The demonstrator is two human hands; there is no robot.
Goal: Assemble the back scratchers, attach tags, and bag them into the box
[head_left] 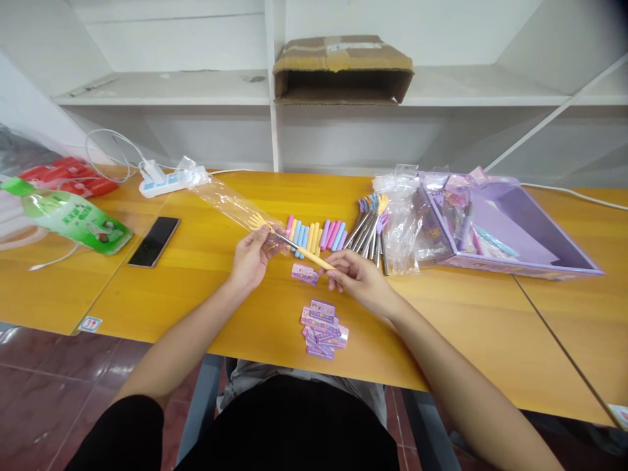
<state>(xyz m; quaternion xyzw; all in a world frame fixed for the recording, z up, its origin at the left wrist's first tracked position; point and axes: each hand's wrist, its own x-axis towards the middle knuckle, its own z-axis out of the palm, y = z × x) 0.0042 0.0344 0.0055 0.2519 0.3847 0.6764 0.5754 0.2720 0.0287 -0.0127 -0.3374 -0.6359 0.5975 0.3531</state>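
Note:
A back scratcher (311, 256) with a yellow hand-shaped head, silver rod and yellow handle spans my two hands. My left hand (251, 258) pinches it just below the head, along with the mouth of a long clear plastic bag (223, 201). The head lies at or inside the bag mouth; I cannot tell which. My right hand (360, 278) has its fingers closed on the handle's end. Behind the scratcher lies a row of pink, blue, yellow and purple handles (314, 237). Several scratcher rods with hand-shaped heads (366, 229) are piled to the right. Small printed cards (322, 330) lie nearer me.
More clear bags (400, 222) lie beside a purple box (534, 258) holding packed pieces. At left are a phone (154, 242), a green bottle (73, 219), a power strip (164, 183) and red items (73, 176). A cardboard box (343, 55) sits on the shelf.

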